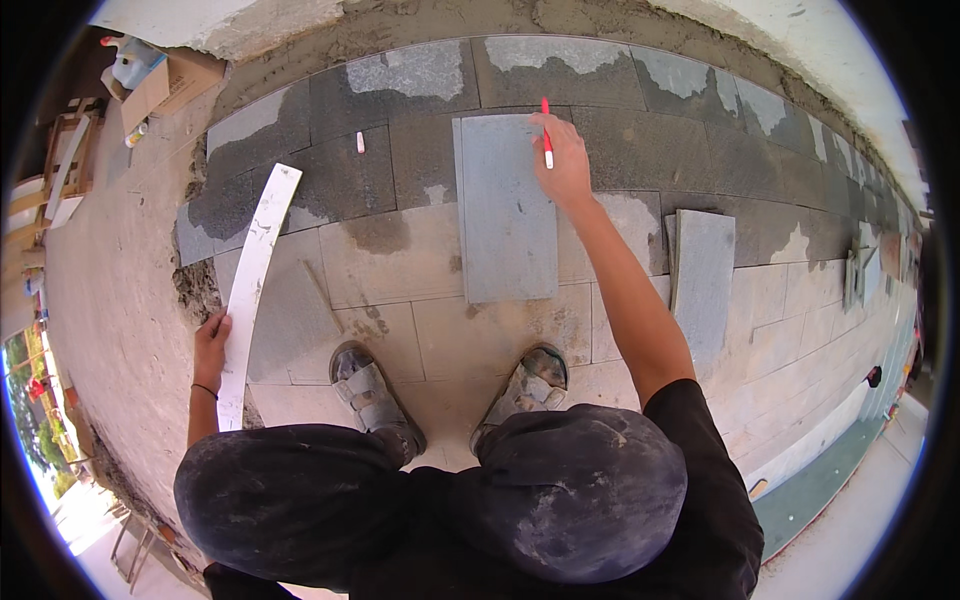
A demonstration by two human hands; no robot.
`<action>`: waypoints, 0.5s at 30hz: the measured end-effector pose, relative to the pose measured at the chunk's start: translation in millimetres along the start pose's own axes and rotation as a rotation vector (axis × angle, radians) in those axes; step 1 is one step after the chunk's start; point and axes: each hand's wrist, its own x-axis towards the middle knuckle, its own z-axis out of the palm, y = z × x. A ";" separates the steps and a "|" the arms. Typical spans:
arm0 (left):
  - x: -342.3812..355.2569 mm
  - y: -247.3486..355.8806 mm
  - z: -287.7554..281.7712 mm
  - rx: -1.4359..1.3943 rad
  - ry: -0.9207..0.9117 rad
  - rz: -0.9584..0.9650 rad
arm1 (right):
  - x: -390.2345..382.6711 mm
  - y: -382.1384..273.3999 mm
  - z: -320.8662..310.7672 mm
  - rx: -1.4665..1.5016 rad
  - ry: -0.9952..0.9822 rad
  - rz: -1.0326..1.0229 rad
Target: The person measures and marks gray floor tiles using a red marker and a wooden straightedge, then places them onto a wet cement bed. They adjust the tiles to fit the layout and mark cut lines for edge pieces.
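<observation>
My left hand (pixel 209 352) is closed around a long white flat strip (pixel 262 240), like a straightedge, which slants up over the paving with dark smudges near its far end. My right hand (pixel 563 165) grips a red and white pen (pixel 547 130) at the far right corner of a loose grey rectangular tile (pixel 508 215). That tile lies flat across the laid tiles, in front of my feet. To its left, a small pale stick-like piece (pixel 360 142) rests on a damp dark tile (pixel 340 170).
Loose grey tiles (pixel 703 270) lie right of my right forearm. Between my sandals (pixel 380 395) and the wall, laid tiles end at a mortar strip (pixel 400 45). A thin strip (pixel 320 297) lies near my left foot. A cardboard box (pixel 175 88) stands far left.
</observation>
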 end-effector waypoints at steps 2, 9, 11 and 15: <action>-12.8 -39.4 28.7 -0.168 -0.004 -0.037 | 10.6 5.8 4.8 -0.089 -0.050 -0.014; -40.1 -125.9 89.0 -0.518 0.066 -0.124 | 23.9 12.7 6.3 -0.206 -0.146 0.050; -47.0 -142.1 91.5 -0.559 0.122 -0.172 | 21.3 12.0 8.7 -0.222 -0.139 0.078; -52.2 -154.7 84.4 -0.461 0.147 -0.119 | -6.5 4.0 1.8 -0.262 -0.111 0.132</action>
